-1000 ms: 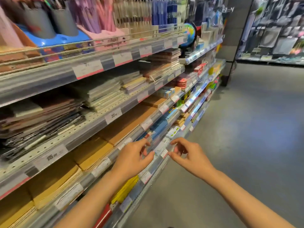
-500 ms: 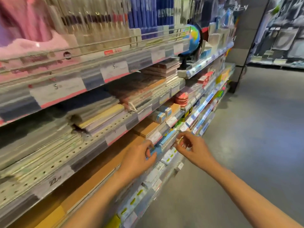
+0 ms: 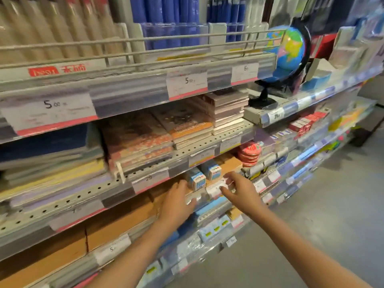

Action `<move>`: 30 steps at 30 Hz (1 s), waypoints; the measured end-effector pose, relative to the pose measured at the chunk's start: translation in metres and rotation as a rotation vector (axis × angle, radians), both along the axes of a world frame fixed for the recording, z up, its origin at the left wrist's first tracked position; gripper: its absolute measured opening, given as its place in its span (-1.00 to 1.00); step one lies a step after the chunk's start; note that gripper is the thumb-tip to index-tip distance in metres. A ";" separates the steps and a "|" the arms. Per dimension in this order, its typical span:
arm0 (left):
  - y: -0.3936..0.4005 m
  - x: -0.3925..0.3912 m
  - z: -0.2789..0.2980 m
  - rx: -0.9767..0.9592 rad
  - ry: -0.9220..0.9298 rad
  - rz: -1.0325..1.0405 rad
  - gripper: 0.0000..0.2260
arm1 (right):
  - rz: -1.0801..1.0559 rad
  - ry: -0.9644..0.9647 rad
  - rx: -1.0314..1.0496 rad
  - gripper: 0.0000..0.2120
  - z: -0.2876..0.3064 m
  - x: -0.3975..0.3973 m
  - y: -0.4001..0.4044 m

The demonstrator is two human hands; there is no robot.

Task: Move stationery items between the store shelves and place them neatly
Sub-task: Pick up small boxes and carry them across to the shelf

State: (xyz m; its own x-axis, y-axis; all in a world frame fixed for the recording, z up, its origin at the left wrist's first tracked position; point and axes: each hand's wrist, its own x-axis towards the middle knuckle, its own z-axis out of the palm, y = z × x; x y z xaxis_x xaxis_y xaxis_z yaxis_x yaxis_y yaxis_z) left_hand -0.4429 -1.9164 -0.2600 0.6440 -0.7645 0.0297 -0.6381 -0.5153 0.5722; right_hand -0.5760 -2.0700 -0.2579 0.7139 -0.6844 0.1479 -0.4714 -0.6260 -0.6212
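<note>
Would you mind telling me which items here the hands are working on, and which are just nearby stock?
In hand:
- left hand, reaching toward the small blue boxes
- right hand, at the shelf-edge price label

Nearby stock:
- globe
- notebook stacks
- red round tins

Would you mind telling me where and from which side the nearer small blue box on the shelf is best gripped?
Grip the blue box across its two side faces, coming in from the aisle-facing front. It seems to stand upright at the shelf edge with a second box close behind, so the front and sides look freest. The left hand is nearest.
</note>
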 end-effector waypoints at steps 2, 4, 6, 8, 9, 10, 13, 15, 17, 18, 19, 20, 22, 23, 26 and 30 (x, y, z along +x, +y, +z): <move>-0.028 0.001 -0.008 0.017 0.000 0.131 -0.53 | 0.032 0.011 0.006 -0.64 -0.007 0.011 -0.026; -0.053 0.003 -0.014 0.048 -0.002 0.243 -0.51 | 0.076 0.006 0.009 -0.61 -0.015 0.023 -0.045; -0.077 0.001 -0.016 0.100 -0.012 0.306 -0.54 | 0.113 0.029 -0.011 -0.58 -0.020 0.038 -0.061; -0.095 -0.001 -0.019 0.144 -0.026 0.355 -0.54 | 0.145 0.058 -0.024 -0.55 -0.025 0.053 -0.074; -0.101 -0.002 -0.018 0.165 -0.027 0.379 -0.55 | 0.157 0.067 -0.028 -0.53 -0.028 0.059 -0.078; -0.107 -0.002 -0.018 0.197 -0.042 0.394 -0.55 | 0.160 0.095 -0.013 -0.50 -0.032 0.066 -0.082; -0.117 -0.002 -0.018 0.278 -0.068 0.430 -0.58 | 0.181 0.187 0.054 -0.50 -0.041 0.083 -0.087; -0.119 0.000 -0.019 0.308 -0.040 0.449 -0.63 | 0.187 0.241 0.068 -0.61 -0.042 0.090 -0.088; -0.119 0.001 -0.019 0.316 -0.013 0.468 -0.67 | 0.196 0.263 0.058 -0.52 -0.038 0.093 -0.087; -0.118 0.001 -0.018 0.306 0.000 0.483 -0.68 | 0.202 0.273 0.047 -0.50 -0.036 0.094 -0.086; -0.117 0.001 -0.017 0.292 0.010 0.496 -0.70 | 0.209 0.278 0.037 -0.50 -0.033 0.095 -0.086; -0.115 0.000 -0.017 0.279 0.009 0.507 -0.72 | 0.218 0.278 0.042 -0.51 -0.033 0.095 -0.087; -0.110 -0.003 -0.017 0.249 0.006 0.525 -0.77 | 0.219 0.244 0.086 -0.57 -0.033 0.095 -0.090; -0.108 -0.004 -0.019 0.213 0.011 0.536 -0.79 | 0.215 0.218 0.107 -0.62 -0.033 0.095 -0.092; -0.097 -0.008 -0.022 0.103 0.045 0.586 -0.78 | 0.224 0.134 0.134 -0.66 -0.028 0.092 -0.097; -0.076 -0.014 -0.021 -0.027 0.095 0.689 -0.63 | 0.279 0.032 0.141 -0.57 -0.018 0.085 -0.091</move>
